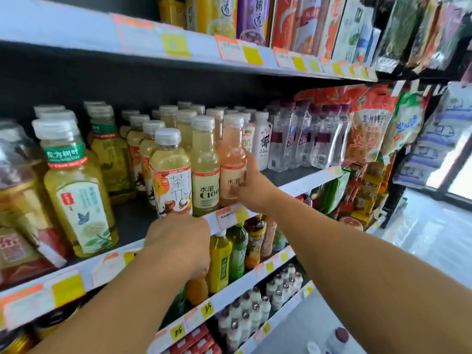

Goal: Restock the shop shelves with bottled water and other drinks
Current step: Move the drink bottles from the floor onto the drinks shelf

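Note:
Rows of drink bottles fill the middle shelf [306, 181]. My right hand [251, 186] grips a pink bottle [232, 154] that stands upright at the shelf's front, thumb on its right side. To its left stand a pale yellow C100 bottle [205, 172] and an orange-labelled tea bottle [171, 175]. My left hand [178, 244] lies at the shelf edge, against the tea bottle's base; its fingers are hidden behind the hand. Clear water bottles [288, 139] with maroon caps stand further right.
Large green-tea bottles [76, 195] stand at the left front. Below are green and orange drinks [221, 261] and small white bottles [245, 315]. Snack bags [367, 129] hang to the right. Cartons line the top shelf [250, 16]. A maroon-capped bottle [337, 339] sits low right.

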A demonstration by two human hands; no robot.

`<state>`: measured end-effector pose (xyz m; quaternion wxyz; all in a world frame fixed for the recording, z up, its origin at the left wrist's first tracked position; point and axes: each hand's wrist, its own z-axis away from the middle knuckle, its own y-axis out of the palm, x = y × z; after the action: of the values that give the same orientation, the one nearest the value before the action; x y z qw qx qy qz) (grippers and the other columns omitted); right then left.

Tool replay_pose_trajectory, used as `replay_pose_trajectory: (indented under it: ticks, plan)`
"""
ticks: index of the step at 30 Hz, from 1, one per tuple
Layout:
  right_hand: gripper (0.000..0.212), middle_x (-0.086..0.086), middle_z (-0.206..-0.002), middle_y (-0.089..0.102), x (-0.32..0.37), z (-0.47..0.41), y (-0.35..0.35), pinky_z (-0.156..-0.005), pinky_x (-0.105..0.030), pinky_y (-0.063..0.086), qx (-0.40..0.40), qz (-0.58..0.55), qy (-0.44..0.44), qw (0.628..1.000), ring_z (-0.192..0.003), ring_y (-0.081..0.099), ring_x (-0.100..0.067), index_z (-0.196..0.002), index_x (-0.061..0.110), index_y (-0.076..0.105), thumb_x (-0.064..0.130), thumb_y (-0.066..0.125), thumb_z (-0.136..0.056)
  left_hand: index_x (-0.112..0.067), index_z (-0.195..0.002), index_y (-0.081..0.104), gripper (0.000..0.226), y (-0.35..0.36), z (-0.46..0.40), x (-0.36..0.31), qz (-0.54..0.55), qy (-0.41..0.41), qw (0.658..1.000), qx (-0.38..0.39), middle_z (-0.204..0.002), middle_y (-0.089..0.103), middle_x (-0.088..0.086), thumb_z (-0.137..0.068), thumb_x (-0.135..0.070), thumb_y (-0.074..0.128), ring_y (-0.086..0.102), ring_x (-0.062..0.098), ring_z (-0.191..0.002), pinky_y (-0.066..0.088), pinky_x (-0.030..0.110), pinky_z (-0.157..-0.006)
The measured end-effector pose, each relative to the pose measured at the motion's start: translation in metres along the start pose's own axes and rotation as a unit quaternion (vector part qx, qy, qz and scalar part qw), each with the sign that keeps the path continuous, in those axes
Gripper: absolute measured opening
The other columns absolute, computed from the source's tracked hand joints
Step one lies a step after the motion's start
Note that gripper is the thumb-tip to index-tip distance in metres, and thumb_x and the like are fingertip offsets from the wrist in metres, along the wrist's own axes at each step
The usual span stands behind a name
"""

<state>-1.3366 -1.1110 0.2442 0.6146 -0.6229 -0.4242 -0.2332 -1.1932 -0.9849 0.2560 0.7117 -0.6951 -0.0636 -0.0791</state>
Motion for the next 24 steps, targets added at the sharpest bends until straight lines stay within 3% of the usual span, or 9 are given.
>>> replay_pose_trajectory:
  ticks: [2, 4, 6, 8, 9, 12, 15, 18, 24]
  plan:
    - [0.090, 0.007, -0.112, 0.058, -0.016, 0.019, 0.006, -0.092, -0.035, 0.049, -0.056, 0.002, -0.004, 0.998, -0.102, 0.058, -0.013, -0.159, 0.027, -0.002, 0.018, 0.063, -0.097, -0.026, -0.103, 0.058, 0.023, 0.002, 0.002, -0.004, -0.003, -0.004, 1.000, -0.012, -0.096, 0.060, 0.000, -0.088, -0.044, 0.058, 0.058, 0.024, -0.091, 0.038, 0.031, -0.066]
    - [0.067, 0.009, -0.111, 0.054, -0.046, 0.046, 0.017, -0.085, -0.038, 0.051, -0.147, 0.010, -0.016, 0.989, -0.099, 0.057, -0.011, -0.152, 0.026, 0.022, 0.029, 0.062, -0.098, -0.027, -0.096, 0.054, 0.028, 0.011, 0.006, -0.014, -0.014, -0.013, 1.000, -0.019, -0.094, 0.058, 0.002, -0.090, -0.054, 0.053, 0.054, 0.025, -0.091, 0.038, 0.033, -0.071]
    - [0.036, 0.011, -0.103, 0.060, -0.084, 0.076, 0.031, -0.077, -0.037, 0.053, -0.180, 0.032, -0.032, 0.983, -0.091, 0.062, -0.013, -0.132, 0.025, 0.046, 0.031, 0.058, -0.098, -0.017, -0.119, 0.056, 0.053, 0.030, 0.008, -0.027, -0.027, -0.026, 0.998, -0.044, -0.130, 0.055, 0.012, -0.092, -0.061, 0.045, 0.049, 0.031, -0.121, 0.038, 0.040, -0.095]
    - [0.006, 0.009, -0.083, 0.062, -0.134, 0.101, 0.049, -0.065, -0.035, 0.050, -0.114, 0.079, -0.007, 0.990, -0.076, 0.061, -0.016, -0.103, 0.027, 0.058, 0.029, 0.053, -0.099, -0.008, -0.147, 0.034, 0.075, 0.056, 0.013, -0.042, 0.001, -0.028, 0.993, -0.113, -0.157, 0.026, 0.018, -0.094, -0.061, 0.039, 0.022, 0.033, -0.146, 0.015, 0.043, -0.118]
    - [0.012, 0.006, -0.075, 0.060, -0.161, 0.110, 0.060, -0.060, -0.034, 0.046, -0.066, 0.106, 0.020, 0.992, -0.068, 0.059, -0.018, -0.089, 0.028, 0.057, 0.028, 0.050, -0.099, -0.009, -0.151, 0.027, 0.075, 0.068, 0.016, -0.051, 0.027, -0.008, 0.990, -0.136, -0.161, 0.018, 0.015, -0.095, -0.059, 0.037, 0.014, 0.029, -0.149, 0.007, 0.042, -0.120]
    - [0.024, -0.002, -0.075, 0.059, -0.241, 0.135, 0.093, -0.060, -0.036, 0.047, 0.056, 0.179, 0.104, 0.977, -0.072, 0.058, -0.027, -0.076, 0.021, 0.053, 0.036, 0.044, -0.093, -0.016, -0.144, 0.040, 0.061, 0.104, 0.021, -0.075, 0.104, 0.057, 0.987, -0.105, -0.155, 0.034, 0.004, -0.097, -0.055, 0.038, 0.028, 0.020, -0.143, 0.010, 0.035, -0.119]
    - [0.020, -0.006, -0.102, 0.068, -0.299, 0.156, 0.122, -0.080, -0.037, 0.051, 0.173, 0.194, 0.169, 0.951, -0.100, 0.063, -0.034, -0.094, 0.021, 0.065, 0.033, 0.048, -0.092, -0.021, -0.123, 0.057, 0.050, 0.141, 0.022, -0.091, 0.120, 0.048, 0.992, 0.012, -0.130, 0.058, 0.003, -0.094, -0.059, 0.042, 0.052, 0.025, -0.118, 0.037, 0.035, -0.096]
    - [0.039, -0.007, -0.137, 0.058, -0.339, 0.173, 0.151, -0.099, -0.035, 0.047, 0.242, 0.213, 0.207, 0.924, -0.123, 0.057, -0.030, -0.133, 0.025, 0.057, 0.035, 0.056, -0.096, -0.020, -0.095, 0.060, 0.046, 0.180, 0.021, -0.102, 0.089, 0.039, 0.990, 0.100, -0.106, 0.066, 0.006, -0.089, -0.064, 0.046, 0.060, 0.029, -0.099, 0.039, 0.035, -0.071]
    - [0.065, -0.007, -0.156, 0.036, -0.391, 0.185, 0.198, -0.114, -0.040, 0.037, 0.310, 0.237, 0.206, 0.897, -0.140, 0.044, -0.026, -0.155, 0.023, 0.033, 0.034, 0.056, -0.095, -0.019, -0.080, 0.058, 0.049, 0.249, 0.016, -0.123, 0.099, 0.023, 0.969, 0.224, -0.088, 0.064, 0.004, -0.085, -0.067, 0.051, 0.061, 0.027, -0.085, 0.049, 0.036, -0.069]
